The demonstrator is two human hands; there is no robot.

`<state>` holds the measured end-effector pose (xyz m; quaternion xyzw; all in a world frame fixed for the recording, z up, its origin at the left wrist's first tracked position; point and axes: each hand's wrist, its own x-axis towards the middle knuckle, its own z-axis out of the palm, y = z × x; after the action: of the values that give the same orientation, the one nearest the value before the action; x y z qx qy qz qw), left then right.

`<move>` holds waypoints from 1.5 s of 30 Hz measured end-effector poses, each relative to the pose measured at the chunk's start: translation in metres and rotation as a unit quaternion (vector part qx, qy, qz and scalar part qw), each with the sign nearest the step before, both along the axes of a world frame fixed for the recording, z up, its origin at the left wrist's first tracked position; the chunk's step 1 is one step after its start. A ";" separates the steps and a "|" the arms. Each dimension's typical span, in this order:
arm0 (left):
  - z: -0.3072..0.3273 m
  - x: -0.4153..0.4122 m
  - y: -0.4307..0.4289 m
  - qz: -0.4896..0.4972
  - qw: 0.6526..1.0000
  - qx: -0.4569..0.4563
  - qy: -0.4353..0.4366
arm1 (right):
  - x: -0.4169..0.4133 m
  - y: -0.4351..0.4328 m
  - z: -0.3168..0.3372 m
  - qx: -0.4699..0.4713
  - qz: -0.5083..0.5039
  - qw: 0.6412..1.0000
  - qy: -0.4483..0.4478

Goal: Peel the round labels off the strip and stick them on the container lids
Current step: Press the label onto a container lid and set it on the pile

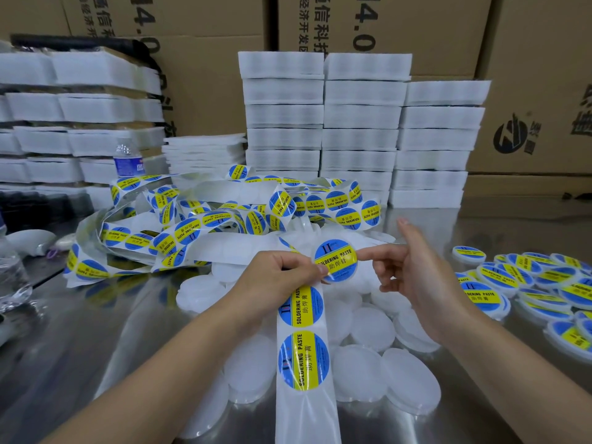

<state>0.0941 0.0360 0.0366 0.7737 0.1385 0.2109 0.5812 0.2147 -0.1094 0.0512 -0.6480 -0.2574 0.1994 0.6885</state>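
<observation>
Head cam, the only view here. The left hand (282, 271) has its fingers curled around the top end of the white paper backing strip (306, 408). The strip runs straight down toward the near edge of the shiny metal worktop (80, 347) with two more stickers on it. The left thumb is pinned on the lower-left edge of the round blue-and-yellow "SOLDERING PASTE" label (335, 263), which sits just above the strip, about mid-worktop. There's a thin white rim under the label, but I honestly can't tell if that's a lid behind it.

The right hand (413, 274) isn't gripping anything. Its index finger is stretched out with the tip touching the label's right edge, the thumb points up and the other fingers are loosely bent.

Under and around both hands is a pile of plain white round plastic lids (368, 325), reaching toward the near edge. Over at the right edge is a bunch of already labelled white lids (499, 283), overlapping each other.

Behind the hands is a big tangled heap of label strip (205, 225). Toward the far edge stand stacks of white foam trays (362, 123), with brown cardboard boxes (208, 75) behind them. A blue-labelled water bottle (126, 160) stands at the far left, and a clear plastic bottle (12, 274) at the left edge.
</observation>
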 end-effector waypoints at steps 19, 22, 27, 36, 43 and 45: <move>0.001 -0.003 -0.006 -0.080 0.997 -0.017 -0.007 | -0.019 0.002 -0.016 0.004 0.070 0.968 -0.240; 0.000 -0.004 -0.009 -0.096 0.995 -0.015 -0.007 | -0.017 0.005 -0.021 -0.020 0.063 0.967 -0.248; -0.001 -0.006 -0.009 -0.106 0.994 0.016 0.000 | -0.017 0.003 -0.025 -0.074 0.077 0.956 -0.273; -0.002 -0.007 -0.013 -0.120 0.991 0.058 0.031 | -0.015 0.001 -0.023 -0.095 0.034 0.946 -0.309; -0.002 -0.007 -0.013 -0.103 0.990 0.089 0.046 | -0.009 0.002 -0.022 -0.107 0.005 0.940 -0.325; -0.003 -0.006 -0.012 -0.104 0.990 0.086 0.049 | -0.008 0.001 -0.021 -0.100 -0.002 0.935 -0.339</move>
<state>0.0882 0.0243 0.0338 0.8404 0.0669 0.1222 0.5238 0.2065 -0.1083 0.0301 -0.7430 -0.4533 -0.0087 0.4924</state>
